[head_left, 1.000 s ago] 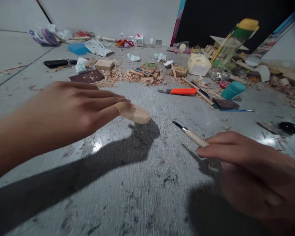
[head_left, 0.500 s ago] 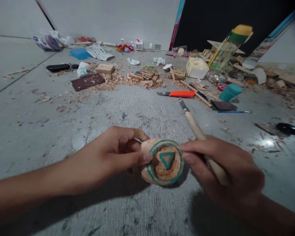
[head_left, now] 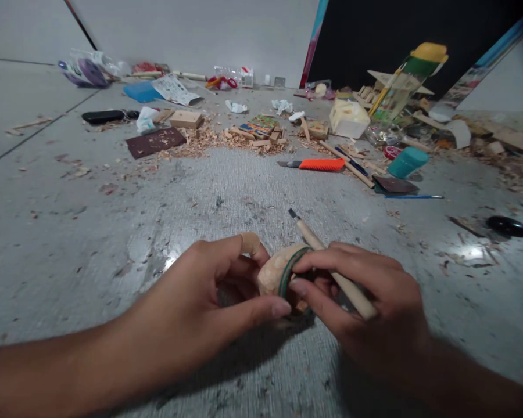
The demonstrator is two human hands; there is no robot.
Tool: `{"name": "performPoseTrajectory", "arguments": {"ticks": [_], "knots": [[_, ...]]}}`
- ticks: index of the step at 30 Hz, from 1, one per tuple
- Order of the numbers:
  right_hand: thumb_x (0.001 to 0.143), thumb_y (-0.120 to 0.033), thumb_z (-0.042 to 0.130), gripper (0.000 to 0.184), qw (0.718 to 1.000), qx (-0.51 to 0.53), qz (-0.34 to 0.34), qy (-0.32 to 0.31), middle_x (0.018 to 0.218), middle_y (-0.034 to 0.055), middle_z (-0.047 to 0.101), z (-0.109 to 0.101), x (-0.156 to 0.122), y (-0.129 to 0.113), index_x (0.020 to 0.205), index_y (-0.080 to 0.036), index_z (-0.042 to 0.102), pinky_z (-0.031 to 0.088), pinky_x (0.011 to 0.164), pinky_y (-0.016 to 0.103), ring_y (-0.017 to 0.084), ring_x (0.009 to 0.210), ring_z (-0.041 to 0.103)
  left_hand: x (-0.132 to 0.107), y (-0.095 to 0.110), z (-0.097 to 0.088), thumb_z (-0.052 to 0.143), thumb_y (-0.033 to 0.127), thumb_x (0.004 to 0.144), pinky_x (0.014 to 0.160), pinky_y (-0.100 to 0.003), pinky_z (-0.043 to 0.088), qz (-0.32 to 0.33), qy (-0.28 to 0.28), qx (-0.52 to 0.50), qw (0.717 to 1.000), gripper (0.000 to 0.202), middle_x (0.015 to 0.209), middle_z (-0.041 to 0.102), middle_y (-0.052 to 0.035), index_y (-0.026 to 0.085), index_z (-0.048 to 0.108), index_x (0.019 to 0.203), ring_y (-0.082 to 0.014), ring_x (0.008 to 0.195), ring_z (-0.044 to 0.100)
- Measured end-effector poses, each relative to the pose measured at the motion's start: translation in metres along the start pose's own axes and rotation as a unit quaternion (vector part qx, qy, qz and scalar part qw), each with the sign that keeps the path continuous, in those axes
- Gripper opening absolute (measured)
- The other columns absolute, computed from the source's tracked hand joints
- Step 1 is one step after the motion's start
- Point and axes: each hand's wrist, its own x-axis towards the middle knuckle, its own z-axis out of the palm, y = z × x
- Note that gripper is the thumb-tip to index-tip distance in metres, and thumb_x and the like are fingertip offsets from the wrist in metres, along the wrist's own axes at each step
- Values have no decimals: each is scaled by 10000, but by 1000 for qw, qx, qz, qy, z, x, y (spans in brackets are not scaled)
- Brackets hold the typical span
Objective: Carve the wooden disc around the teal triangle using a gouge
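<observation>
Rounded, pale wooden piece [head_left: 272, 277]: between the two hands, close above the grey textured floor [head_left: 157, 220], its hollowed face turned rightward and mostly hidden.
Left hand [head_left: 196, 290]: fingers curved around the far left end, one with a tan bandage [head_left: 250, 242], thumb apart along the lower edge; whether they grip firmly cannot be told.
Right hand [head_left: 386, 296]: fingers closed on a slim wood-handled chisel [head_left: 355, 295], forefinger and thumb also at the rim.
Green bands [head_left: 287, 270]: already marked round the rim; shaping looks well advanced, as the side is rounded and faceted.
Bare side: no colour visible there; how much cutting remains cannot be judged.
Steel tip [head_left: 292, 213]: points forward, off the wood, so no cut is under way.
Turn: half a second ago the hollow and its green triangle faced the camera; now the pale side does, and the chisel leans further left.
</observation>
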Motion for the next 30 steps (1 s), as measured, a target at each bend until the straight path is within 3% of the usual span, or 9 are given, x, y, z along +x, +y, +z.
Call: {"name": "performPoseTrajectory", "arguments": {"ticks": [3,8,13,18,25,30], "knots": [[822,-100,754,160,998,30,54,-11,650,-79,668,0,2,-4,829,-256,722,479,524,228,90,528,611,-2,-1,1,853,277,830,612,-199,523,41,43,43,997,199,761,778,14,193,673,849,-149,685,711],[785,-30,755,216,992,92,86,-30,658,-99,693,-2,6,-4,787,-244,725,497,547,127,47,541,623,-5,-7,0,839,168,831,650,-170,519,93,42,109,989,180,829,813,67,242,698,913,-121,717,741],[775,5,725,231,986,131,92,-47,672,-95,702,-3,8,-3,759,-226,714,485,558,105,39,565,618,-6,-7,0,829,154,834,640,-157,506,96,39,101,989,174,814,802,79,241,695,902,-104,700,723],[808,-39,700,182,992,96,64,-57,669,-73,690,-1,8,-3,747,-211,692,488,554,157,63,569,619,-1,-7,2,833,170,827,590,-143,483,62,46,43,996,150,723,757,67,208,690,848,-94,649,677],[877,-96,715,157,999,11,-13,40,735,-66,738,-6,6,2,819,-236,674,529,597,208,91,620,672,5,-10,1,867,252,809,579,-152,471,-30,10,-149,988,283,785,783,9,176,624,932,-114,672,685],[925,-149,734,107,999,-2,-32,10,793,-49,747,-4,4,9,966,-246,715,526,648,271,110,664,669,6,-15,1,845,326,836,591,-162,492,-19,12,-138,990,293,779,759,-3,173,615,935,-123,688,682]]}}
